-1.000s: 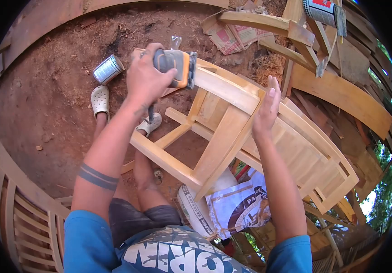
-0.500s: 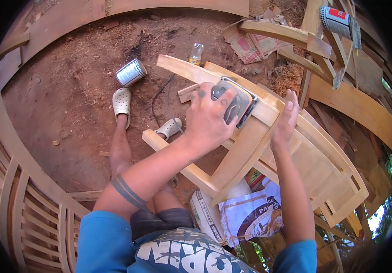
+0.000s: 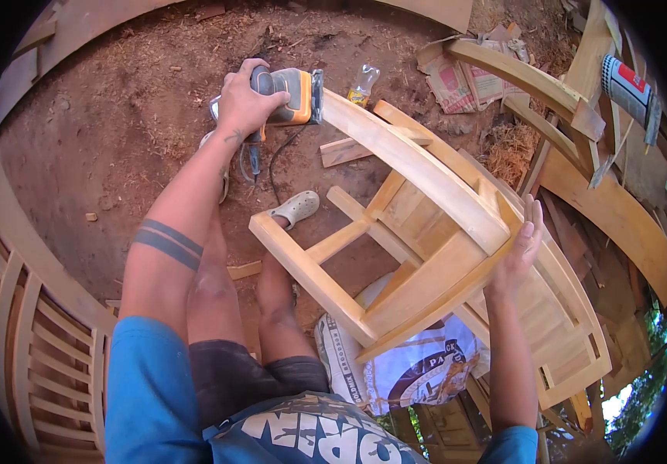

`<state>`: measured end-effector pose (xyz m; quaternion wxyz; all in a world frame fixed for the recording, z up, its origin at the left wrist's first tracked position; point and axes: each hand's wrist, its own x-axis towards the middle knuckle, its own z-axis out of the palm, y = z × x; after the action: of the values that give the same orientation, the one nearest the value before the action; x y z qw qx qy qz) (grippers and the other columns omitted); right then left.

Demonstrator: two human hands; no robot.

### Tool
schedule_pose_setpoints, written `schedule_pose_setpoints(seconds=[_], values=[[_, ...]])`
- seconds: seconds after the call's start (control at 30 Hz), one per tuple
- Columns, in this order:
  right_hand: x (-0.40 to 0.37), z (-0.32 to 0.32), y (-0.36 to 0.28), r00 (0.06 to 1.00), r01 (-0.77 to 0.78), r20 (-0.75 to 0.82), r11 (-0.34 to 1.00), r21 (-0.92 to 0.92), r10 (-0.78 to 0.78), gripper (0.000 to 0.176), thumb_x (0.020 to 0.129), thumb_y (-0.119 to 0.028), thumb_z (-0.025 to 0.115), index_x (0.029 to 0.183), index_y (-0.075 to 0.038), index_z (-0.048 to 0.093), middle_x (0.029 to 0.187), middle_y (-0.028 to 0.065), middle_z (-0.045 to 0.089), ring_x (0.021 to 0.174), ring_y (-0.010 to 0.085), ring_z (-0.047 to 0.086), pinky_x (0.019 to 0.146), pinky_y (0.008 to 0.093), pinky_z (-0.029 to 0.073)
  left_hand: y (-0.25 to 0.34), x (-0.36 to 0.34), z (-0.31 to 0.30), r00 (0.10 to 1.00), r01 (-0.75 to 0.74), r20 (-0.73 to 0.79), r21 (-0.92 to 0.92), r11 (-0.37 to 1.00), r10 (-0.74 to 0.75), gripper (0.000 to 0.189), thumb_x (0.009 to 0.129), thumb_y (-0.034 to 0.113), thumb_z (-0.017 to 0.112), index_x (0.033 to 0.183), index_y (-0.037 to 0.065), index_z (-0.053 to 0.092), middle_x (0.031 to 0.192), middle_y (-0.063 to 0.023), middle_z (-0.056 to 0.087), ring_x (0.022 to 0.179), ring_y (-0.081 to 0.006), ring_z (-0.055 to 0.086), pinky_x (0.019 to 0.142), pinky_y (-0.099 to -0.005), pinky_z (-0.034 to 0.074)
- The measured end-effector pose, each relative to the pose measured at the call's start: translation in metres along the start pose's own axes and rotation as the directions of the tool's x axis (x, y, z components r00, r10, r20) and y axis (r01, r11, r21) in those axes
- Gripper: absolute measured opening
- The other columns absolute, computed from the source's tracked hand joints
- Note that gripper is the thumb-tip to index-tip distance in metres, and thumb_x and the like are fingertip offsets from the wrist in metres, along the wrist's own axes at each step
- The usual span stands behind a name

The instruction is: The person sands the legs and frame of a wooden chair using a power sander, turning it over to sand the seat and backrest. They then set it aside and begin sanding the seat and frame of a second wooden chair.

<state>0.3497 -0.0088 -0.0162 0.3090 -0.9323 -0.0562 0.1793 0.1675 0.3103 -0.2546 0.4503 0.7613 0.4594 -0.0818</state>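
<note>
My left hand (image 3: 242, 102) is wrapped round the grey and orange body of an electric sander (image 3: 291, 94). The sander is tipped on its side, its flat pad facing the end of a curved wooden armrest (image 3: 411, 166). This armrest belongs to a pale wooden chair (image 3: 442, 286) lying tilted in front of me. My right hand (image 3: 519, 251) lies against the chair frame near the armrest's other end, fingers stretched out and pointing away from me. Below the sander hangs its cord (image 3: 254, 158).
A plastic bottle (image 3: 363, 85) stands beyond the armrest. Flattened cardboard (image 3: 473, 81) and wood shavings (image 3: 513, 151) litter the dirt ground. A printed sack (image 3: 426, 367) sits under the chair. At the right, a tin can (image 3: 627, 89) rests on wooden parts; slatted furniture (image 3: 59, 363) stands left.
My left hand has carried the sander left along the armrest to its far end and turned it on its side. My right hand stays at the frame. The view has shifted.
</note>
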Motion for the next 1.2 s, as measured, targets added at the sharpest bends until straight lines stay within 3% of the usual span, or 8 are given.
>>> schedule_pose_setpoints(seconds=[0.23, 0.3, 0.43, 0.57, 0.77, 0.97, 1.1, 1.2], values=[[0.001, -0.001, -0.001, 1.0, 0.001, 0.002, 0.999, -0.032, -0.001, 0.066, 0.106, -0.044, 0.041, 0.148, 0.006, 0.034, 0.153, 0.019, 0.04, 0.145, 0.029, 0.034, 0.12, 0.0427, 0.023, 0.075, -0.066, -0.009, 0.99, -0.059, 0.116, -0.137, 0.989, 0.075, 0.061, 0.069, 0.026, 0.083, 0.124, 0.018, 0.057, 0.111, -0.0181, 0.054, 0.103, -0.0366, 0.063, 0.092, -0.0447, 0.052], [0.0, -0.002, -0.002, 1.0, 0.003, 0.005, 0.999, -0.054, -0.003, 0.064, 0.106, -0.042, 0.041, 0.147, 0.006, 0.034, 0.152, 0.0189, 0.04, 0.145, 0.0291, 0.034, 0.12, 0.0426, 0.023, 0.096, -0.087, -0.004, 0.977, -0.192, 0.066, -0.135, 0.972, 0.202, 0.059, 0.07, 0.024, 0.082, 0.123, 0.018, 0.058, 0.112, -0.0182, 0.054, 0.102, -0.0378, 0.063, 0.09, -0.0459, 0.053], [-0.001, 0.001, -0.009, 1.0, -0.005, 0.001, 0.998, -0.067, 0.005, 0.063, 0.106, -0.041, 0.042, 0.146, 0.006, 0.035, 0.152, 0.0189, 0.041, 0.144, 0.0291, 0.035, 0.12, 0.0427, 0.023, 0.108, -0.085, -0.005, 0.957, -0.282, 0.033, -0.124, 0.951, 0.288, 0.057, 0.07, 0.023, 0.082, 0.121, 0.017, 0.059, 0.111, -0.0185, 0.054, 0.1, -0.0401, 0.064, 0.089, -0.0469, 0.054], [0.0, 0.0, -0.004, 1.0, 0.019, -0.002, 0.997, -0.077, -0.019, 0.062, 0.106, -0.041, 0.042, 0.146, 0.005, 0.037, 0.151, 0.018, 0.042, 0.144, 0.0286, 0.035, 0.12, 0.0427, 0.023, 0.061, -0.029, -0.005, 0.999, -0.003, 0.045, -0.104, 0.995, 0.008, 0.06, 0.069, 0.028, 0.084, 0.122, 0.019, 0.059, 0.11, -0.0171, 0.056, 0.104, -0.0368, 0.063, 0.093, -0.0433, 0.052], [0.001, -0.001, -0.005, 1.0, 0.009, 0.0, 0.999, -0.047, -0.009, 0.062, 0.106, -0.041, 0.043, 0.146, 0.005, 0.037, 0.151, 0.017, 0.043, 0.144, 0.0279, 0.035, 0.12, 0.0423, 0.022, -0.008, 0.024, 0.0, 0.986, 0.167, 0.01, -0.024, 0.986, -0.166, 0.066, 0.062, 0.032, 0.086, 0.121, 0.02, 0.058, 0.111, -0.0214, 0.061, 0.107, -0.0366, 0.062, 0.094, -0.0417, 0.051], [0.0, -0.001, -0.003, 1.0, 0.011, 0.0, 0.999, -0.052, -0.011, 0.062, 0.106, -0.041, 0.042, 0.147, 0.006, 0.035, 0.152, 0.0182, 0.042, 0.144, 0.0277, 0.035, 0.12, 0.0413, 0.023, 0.046, -0.059, -0.004, 0.996, 0.048, 0.08, -0.104, 0.993, -0.04, 0.06, 0.067, 0.03, 0.082, 0.12, 0.02, 0.057, 0.109, -0.0193, 0.054, 0.101, -0.0382, 0.064, 0.091, -0.0459, 0.053], [0.0, 0.0, -0.002, 1.0, 0.009, 0.009, 0.996, -0.084, -0.008, 0.064, 0.108, -0.042, 0.037, 0.15, 0.005, 0.03, 0.154, 0.0194, 0.04, 0.145, 0.0282, 0.034, 0.121, 0.0408, 0.022, 0.076, -0.079, -0.003, 0.976, -0.202, 0.051, -0.152, 0.967, 0.212, 0.057, 0.069, 0.026, 0.081, 0.121, 0.022, 0.058, 0.108, -0.0195, 0.053, 0.1, -0.0427, 0.063, 0.091, -0.047, 0.053], [0.0, -0.001, -0.002, 1.0, -0.002, 0.011, 0.998, -0.067, 0.002, 0.063, 0.108, -0.041, 0.037, 0.15, 0.005, 0.031, 0.154, 0.0198, 0.039, 0.145, 0.0284, 0.034, 0.121, 0.041, 0.023, 0.062, -0.042, -0.003, 0.994, -0.088, 0.054, -0.136, 0.987, 0.096, 0.06, 0.069, 0.026, 0.083, 0.122, 0.019, 0.057, 0.107, -0.017, 0.053, 0.1, -0.0378, 0.063, 0.092, -0.0442, 0.052]])
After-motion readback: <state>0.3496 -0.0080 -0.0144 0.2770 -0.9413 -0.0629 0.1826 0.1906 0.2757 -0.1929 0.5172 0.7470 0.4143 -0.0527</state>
